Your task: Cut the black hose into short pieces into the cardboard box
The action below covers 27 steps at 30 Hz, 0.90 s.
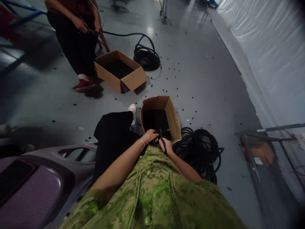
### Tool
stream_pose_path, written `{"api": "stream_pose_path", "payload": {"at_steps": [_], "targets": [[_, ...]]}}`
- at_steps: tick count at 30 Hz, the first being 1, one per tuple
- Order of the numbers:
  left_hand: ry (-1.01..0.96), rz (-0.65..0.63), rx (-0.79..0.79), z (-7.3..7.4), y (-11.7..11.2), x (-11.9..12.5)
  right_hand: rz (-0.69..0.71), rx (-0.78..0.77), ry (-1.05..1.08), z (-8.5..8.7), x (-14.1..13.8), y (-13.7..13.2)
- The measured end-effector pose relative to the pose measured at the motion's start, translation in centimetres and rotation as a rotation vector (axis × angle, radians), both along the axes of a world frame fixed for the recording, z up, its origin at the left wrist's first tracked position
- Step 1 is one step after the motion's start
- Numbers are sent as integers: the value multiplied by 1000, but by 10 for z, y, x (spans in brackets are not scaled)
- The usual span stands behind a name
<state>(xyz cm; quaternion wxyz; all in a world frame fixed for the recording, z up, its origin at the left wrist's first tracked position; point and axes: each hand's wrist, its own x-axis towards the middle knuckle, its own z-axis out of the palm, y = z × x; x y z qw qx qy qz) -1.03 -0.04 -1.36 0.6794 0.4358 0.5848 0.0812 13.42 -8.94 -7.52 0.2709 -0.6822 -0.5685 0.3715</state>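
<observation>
My left hand (150,136), a bracelet on its wrist, is closed around a length of black hose (157,131), mostly hidden by the fingers. Black-handled scissors (163,142) are gripped in my right hand (168,147), their blades pointing up toward the hose. Both hands are close together over the near edge of an open cardboard box (175,124). Small cut black pieces (158,119) cover the bottom of that box. A tangled pile of black hose (200,146) lies on the floor to the right of my right arm.
Across from me a seated person (73,38) handles black hose over another cardboard box (107,76) of black bits. A hose coil (146,58) lies beside it. Black bits dot the grey floor (190,70). A purple-grey plastic chair (47,187) bearing a phone (15,178) is at left, a metal frame (249,149) at right.
</observation>
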Motion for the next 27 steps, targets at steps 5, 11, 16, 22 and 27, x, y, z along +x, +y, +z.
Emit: {"api": "stream_pose_path", "payload": {"at_steps": [5, 11, 16, 22, 27], "targets": [[87, -21, 38, -6, 1, -1, -27, -33, -29, -4, 1, 2], [66, 12, 65, -2, 0, -1, -27, -53, 46, -1, 0, 4], [-28, 93, 108, 8, -1, -1, -66, -110, 264, 5, 6, 1], [-104, 173, 180, 5, -1, -4, -20, -130, 334, 10, 15, -8], [-165, 151, 191, -3, -1, -6, 36, -98, 142, 12, 15, -9]]}}
